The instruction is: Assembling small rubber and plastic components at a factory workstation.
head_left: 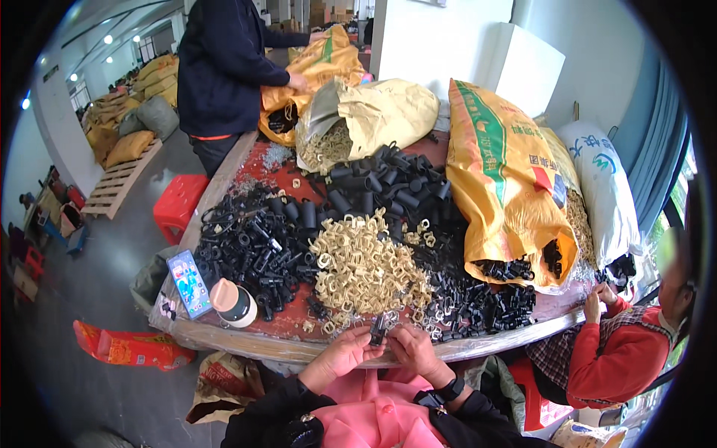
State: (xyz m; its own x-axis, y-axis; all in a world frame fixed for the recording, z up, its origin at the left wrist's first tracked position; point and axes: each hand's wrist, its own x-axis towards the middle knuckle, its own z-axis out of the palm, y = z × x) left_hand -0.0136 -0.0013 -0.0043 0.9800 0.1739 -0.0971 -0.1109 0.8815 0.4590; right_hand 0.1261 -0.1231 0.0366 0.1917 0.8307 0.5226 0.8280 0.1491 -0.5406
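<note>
At the table's near edge my left hand (pixel 343 355) grips a small black plastic part (pixel 379 328) upright between thumb and fingers. Close beside it, to the right, is my right hand (pixel 415 349), its fingers pinched together; what they hold, if anything, is too small to make out. Just beyond my hands a heap of cream-coloured plastic clips (pixel 366 265) is piled up. Small black parts (pixel 489 306) lie to its right, and longer black fittings (pixel 254 250) to its left. Black tube-shaped pieces (pixel 388 183) are heaped behind.
An orange woven sack (pixel 508 187) of black parts stands right; a tan sack (pixel 388 119) spills clips at the back. A phone (pixel 190 284) and a cup (pixel 234 303) sit at the left edge. One person (pixel 231 67) handles a sack; another (pixel 620 351) sits right.
</note>
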